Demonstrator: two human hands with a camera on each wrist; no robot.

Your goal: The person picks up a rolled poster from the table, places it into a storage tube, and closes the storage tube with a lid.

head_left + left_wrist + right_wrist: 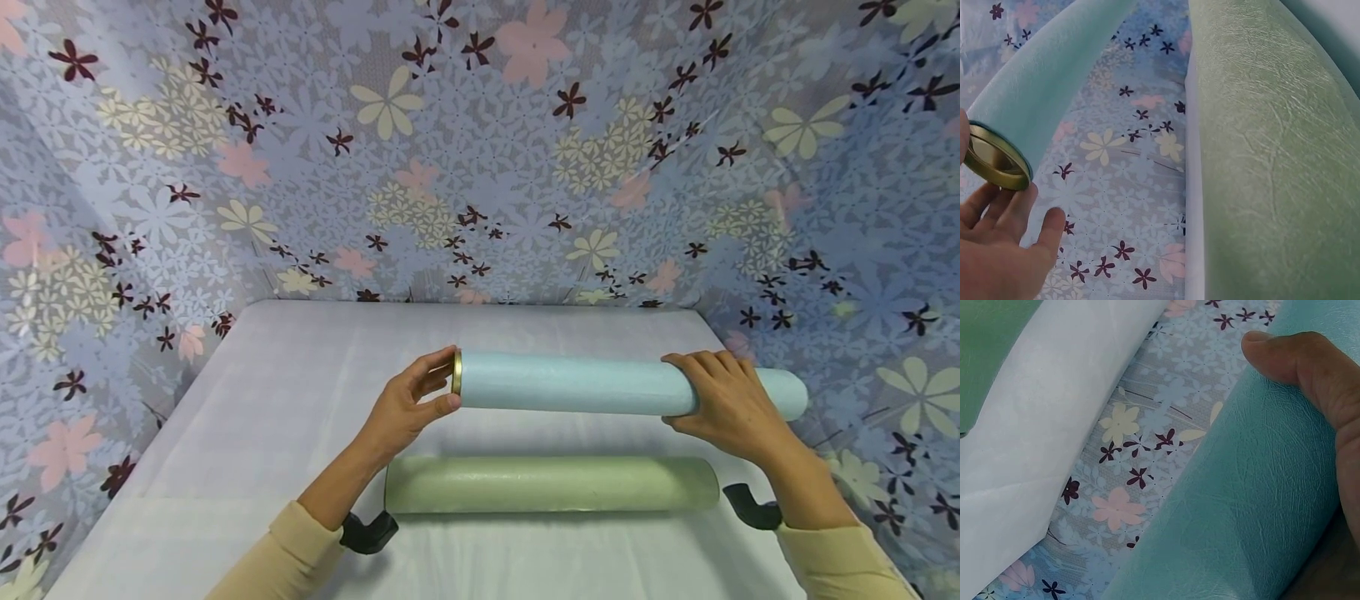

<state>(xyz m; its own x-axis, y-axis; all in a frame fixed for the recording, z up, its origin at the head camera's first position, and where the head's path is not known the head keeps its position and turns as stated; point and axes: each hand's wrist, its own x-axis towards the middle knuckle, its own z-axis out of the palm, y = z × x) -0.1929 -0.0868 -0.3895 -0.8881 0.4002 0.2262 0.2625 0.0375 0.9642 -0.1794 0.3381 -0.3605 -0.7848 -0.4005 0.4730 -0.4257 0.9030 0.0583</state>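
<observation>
A long light blue tube [570, 382] is held level above the far part of the table, wrapped in finely creased material. At its left end is a round gold metal cap [999, 156] with a raised rim. My left hand [408, 402] holds that end, thumb at the near edge and fingertips at the far edge. Towards the other end, my right hand [723, 404] grips the tube from above, its thumb [1291, 356] lying against the creased surface. A pale green tube [551, 485] lies crosswise on the table, nearer than the blue one.
A white cloth covers the table [187, 467], whose far edge meets a flowered curtain [465, 150] that also hangs at both sides. Black curved mounts [369, 533] sit at both wrists, close to the green tube's ends.
</observation>
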